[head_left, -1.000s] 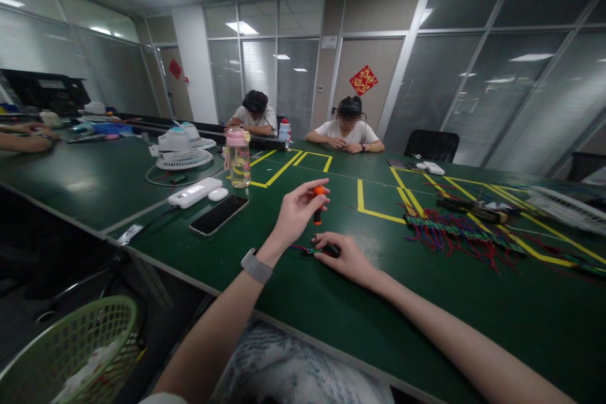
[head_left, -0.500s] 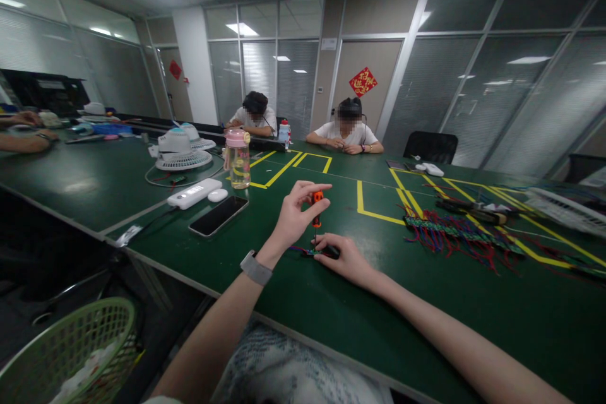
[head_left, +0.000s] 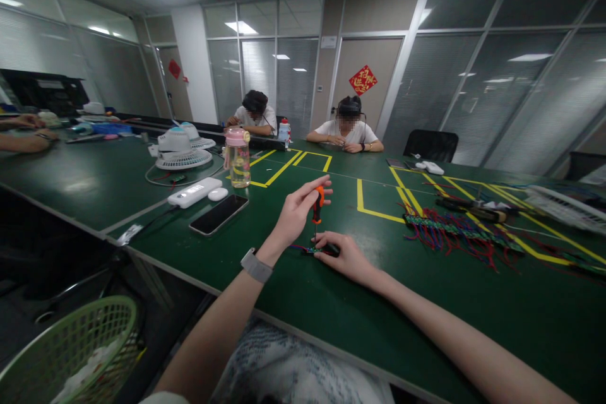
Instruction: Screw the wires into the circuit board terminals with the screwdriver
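Note:
My left hand [head_left: 296, 211] pinches the top of a small orange and black screwdriver [head_left: 318, 205] held upright, its tip down on a small green part with coloured wires [head_left: 312, 250]. That part lies on the green table [head_left: 331, 309]. My right hand [head_left: 344, 255] rests flat-curled on the table and presses the part down with its fingertips. A grey watch sits on my left wrist.
A black phone [head_left: 218, 214], a white remote [head_left: 194, 192], a pink-lidded bottle [head_left: 237, 157] and white fans [head_left: 180, 148] stand to the left. A heap of wired parts [head_left: 454, 231] lies to the right. Two people sit across the table. A green basket [head_left: 71, 353] stands bottom left.
My left fingers have shifted round the screwdriver's handle, turning it in place. My right hand and the part have stayed where they were.

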Demonstrator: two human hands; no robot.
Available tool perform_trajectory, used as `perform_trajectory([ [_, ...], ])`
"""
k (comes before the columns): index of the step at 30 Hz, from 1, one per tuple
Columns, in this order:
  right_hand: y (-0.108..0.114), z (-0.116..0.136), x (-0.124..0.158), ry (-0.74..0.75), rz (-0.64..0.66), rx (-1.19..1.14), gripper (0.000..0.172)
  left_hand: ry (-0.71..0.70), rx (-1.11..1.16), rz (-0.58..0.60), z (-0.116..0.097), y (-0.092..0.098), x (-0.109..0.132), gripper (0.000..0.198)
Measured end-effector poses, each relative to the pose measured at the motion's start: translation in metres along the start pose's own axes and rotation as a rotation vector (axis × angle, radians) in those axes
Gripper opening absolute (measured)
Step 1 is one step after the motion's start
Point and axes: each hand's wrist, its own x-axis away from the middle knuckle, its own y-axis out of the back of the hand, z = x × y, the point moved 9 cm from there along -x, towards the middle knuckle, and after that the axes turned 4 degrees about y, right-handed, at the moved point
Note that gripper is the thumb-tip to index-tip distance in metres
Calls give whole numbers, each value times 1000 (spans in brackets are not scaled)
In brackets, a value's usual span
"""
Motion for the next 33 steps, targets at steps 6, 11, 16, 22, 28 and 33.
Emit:
perform_trajectory([
  [6,0,0,0,1,7,-3,3,-48,-148,-98,-4,9,1,30],
  [11,-1,-1,0,10,1,3,3,0,17,5,2,-1,0,36],
  [16,-1,-2,0,6,0,-5,2,11,-53,-87,2,6,0,37],
  [22,-1,-2,0,-2,6,4,2,-31,-115,-42,-1,4,0,32],
  [28,-2,-1,-1,6,3,-5,2,0,-45,-32,3,1,0,43],
  [33,-1,-1,0,-7,4,2,2,-77,-225,-78,-6,6,1,26],
])
